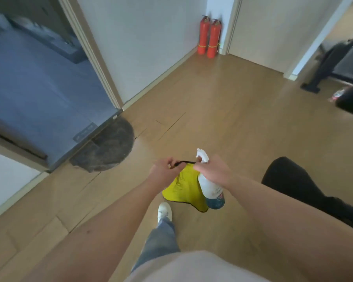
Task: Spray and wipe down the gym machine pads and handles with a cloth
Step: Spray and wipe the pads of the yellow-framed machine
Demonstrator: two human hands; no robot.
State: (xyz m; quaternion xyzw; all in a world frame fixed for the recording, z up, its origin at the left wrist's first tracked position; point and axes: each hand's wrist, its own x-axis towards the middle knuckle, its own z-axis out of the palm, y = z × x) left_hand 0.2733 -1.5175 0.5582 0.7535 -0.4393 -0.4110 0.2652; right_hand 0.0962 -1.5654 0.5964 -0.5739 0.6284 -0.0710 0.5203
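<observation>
Your left hand [162, 166] pinches one top corner of the soft yellow cloth [183, 190] with a thin black hem. Your right hand [212, 169] pinches the other corner, while its fingers are also curled around the neck of the white plastic spray bottle [211, 192] with a blue label. Held so, the cloth hangs open between the two hands, in front of your body and above the light wooden floor [222, 110]. I think you spread it to find a clean face or to fold it before wiping. The bottle hangs down from the hand with its white trigger head up, and it touches the cloth's right side. In this way both tools travel together, but no hand is free.

The cloth looks fluffy, like microfibre, and falls in loose folds. The bottle is smooth and rounded. No pad or handle is under your hands yet. A dark machine frame [322, 66] stands well apart, at the right. Two red cylindrical fire extinguishers [209, 37] stand in the far corner.
</observation>
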